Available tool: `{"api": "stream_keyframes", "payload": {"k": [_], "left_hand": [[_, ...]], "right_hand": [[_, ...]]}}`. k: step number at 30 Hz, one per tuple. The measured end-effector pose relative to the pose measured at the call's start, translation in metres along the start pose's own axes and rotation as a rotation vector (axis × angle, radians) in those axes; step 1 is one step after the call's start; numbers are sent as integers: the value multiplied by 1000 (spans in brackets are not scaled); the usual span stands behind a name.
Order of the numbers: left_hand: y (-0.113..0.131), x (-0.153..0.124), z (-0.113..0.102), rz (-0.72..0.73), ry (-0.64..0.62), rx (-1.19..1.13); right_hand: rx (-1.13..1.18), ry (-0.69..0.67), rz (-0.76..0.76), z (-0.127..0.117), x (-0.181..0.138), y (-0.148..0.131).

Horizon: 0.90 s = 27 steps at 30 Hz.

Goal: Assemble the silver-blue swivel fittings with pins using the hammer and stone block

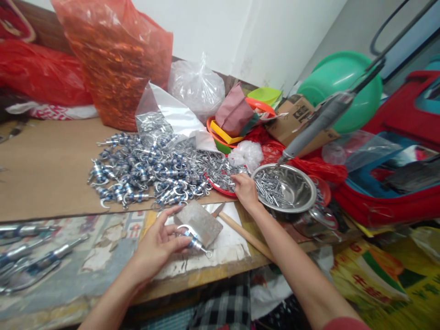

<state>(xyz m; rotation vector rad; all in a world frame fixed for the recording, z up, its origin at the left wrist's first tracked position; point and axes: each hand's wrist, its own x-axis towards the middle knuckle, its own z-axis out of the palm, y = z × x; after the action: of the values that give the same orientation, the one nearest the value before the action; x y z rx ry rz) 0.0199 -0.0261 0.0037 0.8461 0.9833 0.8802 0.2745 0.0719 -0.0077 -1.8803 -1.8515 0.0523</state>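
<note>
My left hand (161,243) pinches a small silver and blue metal hook fitting (195,241), its curved hook up and an eyelet at its lower end. Just behind it, a grey metal block (202,222) rests on white paper. A hammer's wooden handle (245,233) lies across the paper. At the red plate (223,191), heaped with small metal parts (220,169), my right hand (245,190) has its fingers pressed together; what they hold is hidden. Beside that hand stands a steel bowl (304,201) with metal pins (273,188).
A pile of similar fittings (137,169) covers the cardboard to the left. More fittings (37,256) lie at the near left. A grey power tool (316,121) slants over the bowl. Behind are an orange bag (117,59), a green basin (343,87) and a red chair (371,201).
</note>
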Motion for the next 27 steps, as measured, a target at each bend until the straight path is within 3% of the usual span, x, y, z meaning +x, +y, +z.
{"api": "stream_keyframes", "payload": {"k": [5, 8, 12, 14, 17, 21, 27], "left_hand": [[-2, 0, 0, -5, 6, -19], [-2, -1, 0, -11, -18, -31], [-1, -1, 0, -6, -16, -39], [-1, -1, -1, -3, -9, -45], [-1, 0, -1, -2, -28, -52], [-2, 0, -2, 0, -34, -42], [-3, 0, -3, 6, -45, -28]], "right_hand": [[125, 37, 49, -2, 6, 1], [246, 64, 28, -8, -1, -16], [421, -67, -58, -15, -42, -63], [514, -163, -180, -17, -71, -87], [443, -169, -299, -21, -104, -110], [388, -267, -259, -25, -110, -114], [579, -441, -159, -24, -97, -110]]}}
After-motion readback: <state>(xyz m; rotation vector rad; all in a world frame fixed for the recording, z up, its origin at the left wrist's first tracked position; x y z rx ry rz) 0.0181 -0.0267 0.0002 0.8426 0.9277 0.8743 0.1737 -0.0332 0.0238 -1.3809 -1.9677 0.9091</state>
